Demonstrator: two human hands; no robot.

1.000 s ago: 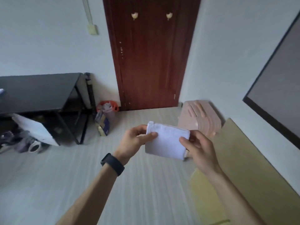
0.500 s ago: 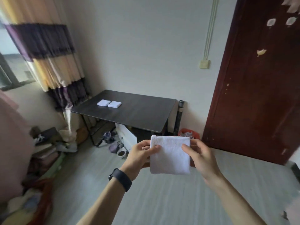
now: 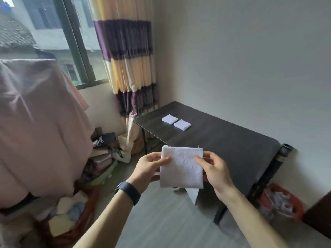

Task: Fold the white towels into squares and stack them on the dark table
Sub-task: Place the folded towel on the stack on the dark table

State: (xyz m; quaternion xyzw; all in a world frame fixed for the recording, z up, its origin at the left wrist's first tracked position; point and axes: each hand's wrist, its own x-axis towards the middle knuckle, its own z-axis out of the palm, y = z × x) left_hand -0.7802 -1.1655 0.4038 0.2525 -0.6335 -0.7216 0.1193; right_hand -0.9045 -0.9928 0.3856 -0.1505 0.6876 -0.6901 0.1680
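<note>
I hold a folded white towel upright in front of me, roughly square. My left hand pinches its left edge, thumb on the front. My right hand pinches its right edge the same way. Beyond it stands the dark table against the wall. Two folded white towels lie side by side near its far left corner: one towel and a second towel touching or nearly touching it. The held towel hangs in the air at the table's near edge.
A large pink cloth hangs close at my left. A basket of clothes sits below it. Clutter lies under the striped curtain. An orange bin stands right of the table, by a dark door edge.
My view has swung left from the door to the table and window. The table is now closer. Both hands still hold the folded towel, now turned upright.
</note>
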